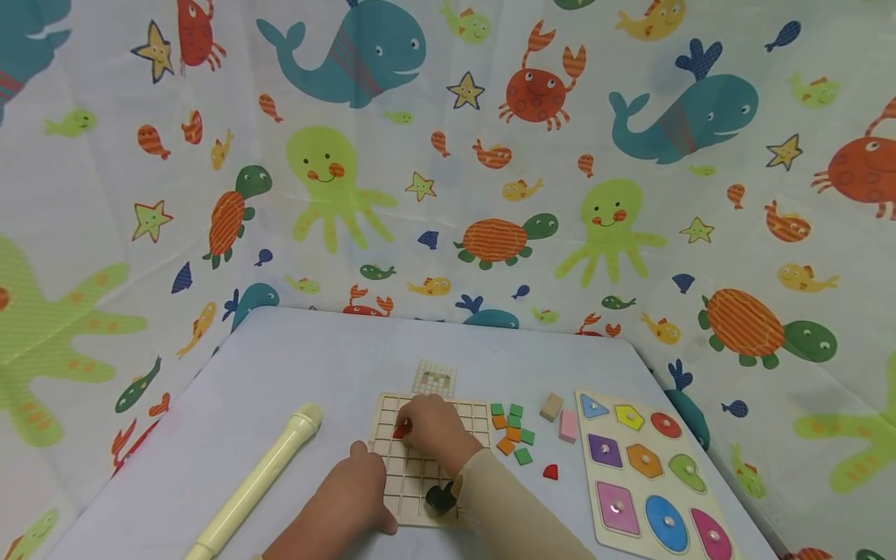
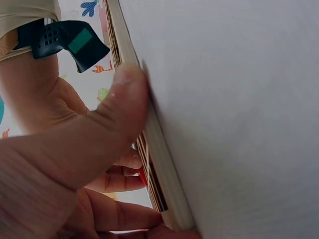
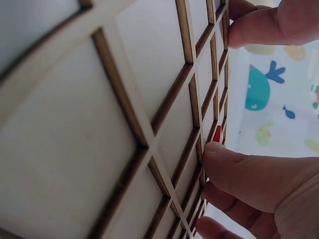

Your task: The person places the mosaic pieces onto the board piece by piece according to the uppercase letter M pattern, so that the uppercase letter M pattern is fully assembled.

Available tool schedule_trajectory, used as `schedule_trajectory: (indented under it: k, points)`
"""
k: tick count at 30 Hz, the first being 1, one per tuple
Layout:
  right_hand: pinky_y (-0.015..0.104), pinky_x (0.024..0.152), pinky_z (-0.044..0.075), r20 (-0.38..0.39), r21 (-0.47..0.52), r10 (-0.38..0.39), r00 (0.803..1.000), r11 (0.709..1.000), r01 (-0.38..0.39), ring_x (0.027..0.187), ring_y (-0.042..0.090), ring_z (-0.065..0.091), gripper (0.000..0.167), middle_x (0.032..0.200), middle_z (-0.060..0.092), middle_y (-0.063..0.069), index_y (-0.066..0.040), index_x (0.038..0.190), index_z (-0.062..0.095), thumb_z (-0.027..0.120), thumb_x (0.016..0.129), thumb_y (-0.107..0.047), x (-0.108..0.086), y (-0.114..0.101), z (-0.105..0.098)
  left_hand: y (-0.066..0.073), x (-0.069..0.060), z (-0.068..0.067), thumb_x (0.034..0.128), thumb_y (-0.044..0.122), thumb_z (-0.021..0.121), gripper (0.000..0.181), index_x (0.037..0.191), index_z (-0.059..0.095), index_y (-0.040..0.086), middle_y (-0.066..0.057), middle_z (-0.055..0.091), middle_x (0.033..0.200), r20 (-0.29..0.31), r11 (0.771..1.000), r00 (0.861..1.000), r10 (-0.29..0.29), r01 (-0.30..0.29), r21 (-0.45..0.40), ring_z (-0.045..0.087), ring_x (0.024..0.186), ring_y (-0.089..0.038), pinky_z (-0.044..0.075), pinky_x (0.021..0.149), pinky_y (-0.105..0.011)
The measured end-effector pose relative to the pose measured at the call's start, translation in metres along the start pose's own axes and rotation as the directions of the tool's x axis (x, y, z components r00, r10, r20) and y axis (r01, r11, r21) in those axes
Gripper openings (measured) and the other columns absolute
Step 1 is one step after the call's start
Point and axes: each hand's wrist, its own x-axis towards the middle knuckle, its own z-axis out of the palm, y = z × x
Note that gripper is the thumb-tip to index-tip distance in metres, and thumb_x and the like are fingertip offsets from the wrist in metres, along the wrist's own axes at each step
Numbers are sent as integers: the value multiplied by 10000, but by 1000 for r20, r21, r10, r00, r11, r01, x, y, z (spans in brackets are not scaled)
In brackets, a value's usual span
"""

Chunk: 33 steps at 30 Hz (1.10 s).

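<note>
A wooden grid board (image 1: pixel 413 486) lies on the white table, its raised lines forming square cells. At its lower left corner my left hand (image 1: pixel 355 486) holds the board by the edges, with the thumb (image 2: pixel 127 94) against the rim. Over the upper left cells, my right hand (image 1: pixel 437 428) pinches a small red piece (image 1: pixel 401 429). Only a sliver of that red piece (image 3: pixel 217 133) shows beside the thumb in the right wrist view, so its full shape is hidden. The right hand and forearm cover part of the grid.
Several green and orange squares (image 1: pixel 514 434) lie right of the board, with a red quarter-circle (image 1: pixel 551 471), a tan block (image 1: pixel 551 407) and a pink block (image 1: pixel 568 426). Farther right is a shape puzzle (image 1: pixel 609 490). A patterned card (image 1: pixel 435 379) lies behind; a cream stick (image 1: pixel 255 486) lies left.
</note>
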Motion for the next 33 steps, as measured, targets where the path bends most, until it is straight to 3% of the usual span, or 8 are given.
schedule_trajectory:
  k: [21, 27, 33]
  points:
    - [314, 733, 522, 16, 13, -6, 1000, 1000, 6, 806, 94, 582, 139, 875, 691, -105, -263, 987, 828, 892, 864, -254, 2, 1, -2, 4, -1, -3, 493, 276, 1084, 671, 889, 653, -55, -182, 484, 983, -12, 1000, 1000, 14, -14, 17, 565, 647, -248, 576, 644, -412]
    - [326, 806, 563, 27, 74, 9, 1000, 997, -11, 908, 111, 664, 391, 1009, 773, -71, -282, 1218, 807, 906, 851, -377, -5, -2, -11, 2, -1, -3, 500, 292, 1081, 694, 909, 650, -65, -201, 495, 1008, -2, 1000, 1000, 17, -17, 15, 579, 657, -252, 587, 657, -421]
    - [411, 941, 587, -2, 235, 53, 999, 971, -51, 1107, 180, 701, 548, 1183, 784, -19, -335, 1392, 719, 876, 875, -428, -23, -1, -27, 0, -1, -1, 481, 284, 1084, 715, 922, 646, -69, -203, 499, 1010, -13, 1000, 1000, 16, -16, -4, 582, 666, -260, 584, 656, -426]
